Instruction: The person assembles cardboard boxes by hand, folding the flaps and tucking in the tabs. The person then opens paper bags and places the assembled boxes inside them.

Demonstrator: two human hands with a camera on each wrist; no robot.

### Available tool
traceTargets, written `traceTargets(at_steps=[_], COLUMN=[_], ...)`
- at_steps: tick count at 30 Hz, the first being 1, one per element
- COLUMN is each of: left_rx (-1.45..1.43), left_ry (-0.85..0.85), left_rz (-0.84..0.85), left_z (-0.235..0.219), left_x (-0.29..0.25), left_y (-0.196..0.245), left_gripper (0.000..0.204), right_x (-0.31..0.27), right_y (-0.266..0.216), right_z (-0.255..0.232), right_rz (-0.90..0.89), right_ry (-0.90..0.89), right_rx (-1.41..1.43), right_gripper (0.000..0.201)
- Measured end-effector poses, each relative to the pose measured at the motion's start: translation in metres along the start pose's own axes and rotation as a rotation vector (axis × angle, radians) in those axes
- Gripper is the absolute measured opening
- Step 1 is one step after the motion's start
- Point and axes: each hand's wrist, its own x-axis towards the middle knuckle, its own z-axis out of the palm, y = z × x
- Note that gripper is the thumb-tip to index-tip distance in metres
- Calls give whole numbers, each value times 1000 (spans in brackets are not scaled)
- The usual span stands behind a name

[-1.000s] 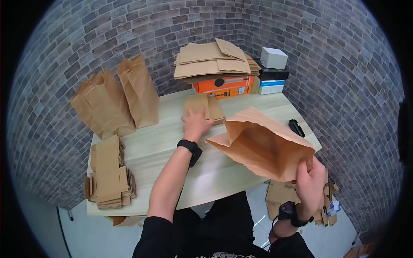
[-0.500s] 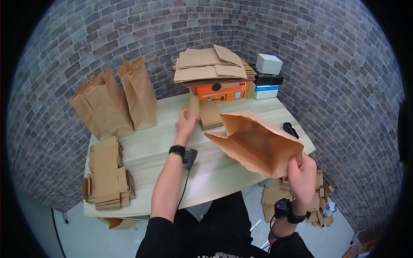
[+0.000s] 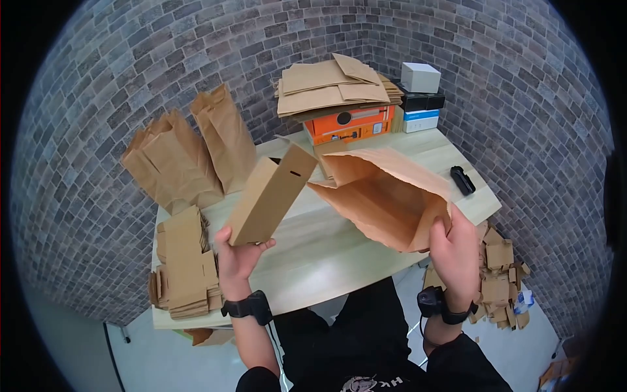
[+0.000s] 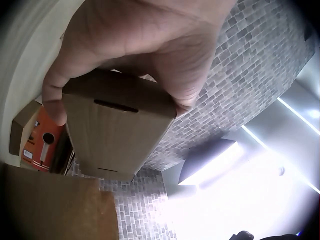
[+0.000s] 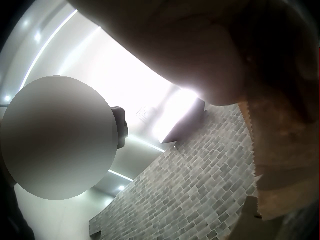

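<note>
My left hand (image 3: 238,258) grips one end of a long brown cardboard box (image 3: 271,199), holding it up at a tilt over the table. Thumb and fingers clasp the box's two sides in the left wrist view, where a dark slot marks its near end. With thumb and fingers my right hand (image 3: 455,251) pinches the rim of a brown paper bag (image 3: 385,199). The bag's mouth gapes toward me, just right of the box's upper end. In the right wrist view the bag's serrated edge (image 5: 251,135) shows below the darkened hand. A second cardboard box (image 3: 332,150) lies partly hidden behind the bag.
Two upright paper bags (image 3: 173,160) stand at the table's back left. Nearer lies a stack of flattened cardboard (image 3: 186,261). Folded bags (image 3: 333,85) top an orange box (image 3: 349,127). A black object (image 3: 462,180) lies at the right edge. Cardboard pieces (image 3: 499,287) litter the floor.
My left hand has picked up the cardboard box from the table's back and brought it nearer, tilted up beside the bag. My right hand keeps its pinch on the bag's rim.
</note>
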Motion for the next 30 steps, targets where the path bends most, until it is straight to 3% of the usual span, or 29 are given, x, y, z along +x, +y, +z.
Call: traceTargets(at_steps=[3, 5, 6, 8, 9, 13, 15, 18, 19, 21, 22, 24, 28, 30], left_rx=[-25, 368, 370, 813, 975, 1278, 1417, 1570, 1567, 1648, 1646, 1656, 1694, 1297], left_ry=[-49, -139, -144, -137, -190, -238, -185, -234, -229, -409, -379, -411, -371, -550], left_rz=[115, 316, 308, 465, 449, 426, 566, 611, 609, 604, 598, 437, 560, 385], left_z=[16, 36, 48, 75, 90, 134, 144, 157, 161, 168, 173, 184, 182, 173], left_x=[-20, -36, -42, -54, -55, -44, -36, -22, -17, -8, -2, 13, 59, 94], left_y=[20, 37, 44, 51, 55, 40, 32, 24, 19, 8, 3, -6, -41, -55], left_gripper=[72, 74, 74, 74, 63, 58, 55, 54, 54, 52, 52, 50, 47, 42], right_x=[1, 0, -1, -3, -5, -10, -13, -17, -18, -21, -22, -23, -23, -22], right_y=[-4, 2, 0, -8, -9, -8, -6, -5, -6, -6, -5, -5, 1, 7], right_z=[1, 4, 3, 2, 5, 13, 16, 17, 17, 19, 21, 25, 29, 30], right_rz=[2, -51, -42, -13, -5, -50, -63, -85, -78, -79, -105, -169, -160, -90], right_ry=[-25, -17, -13, -45, -46, -49, -53, -88, -96, -124, -106, -115, -130, -68], right_rx=[-16, -10, -11, -51, -51, -57, -80, -98, -92, -90, -98, -107, -46, 2], right_gripper=[32, 33, 33, 35, 35, 39, 40, 42, 43, 45, 46, 47, 50, 51])
